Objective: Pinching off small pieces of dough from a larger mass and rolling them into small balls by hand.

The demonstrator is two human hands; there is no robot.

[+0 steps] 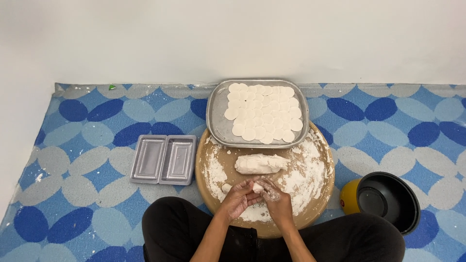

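My left hand point(239, 198) and my right hand point(277, 200) meet over the near part of a round wooden board point(320, 191) dusted with flour. Between their fingers they hold a small white piece of dough point(257, 187). A tiny dough ball point(226, 188) lies just left of my left hand. Further back on the board lies a long log of dough point(259, 163). Behind it, a metal tray point(217, 123) carries several flat round dough discs point(262, 113) laid in rows.
A grey double mould point(164, 159) lies on the blue patterned mat point(92, 145) left of the board. A black pot point(387, 199) with a yellow object point(348, 196) beside it stands at my right knee. A white wall rises behind the mat.
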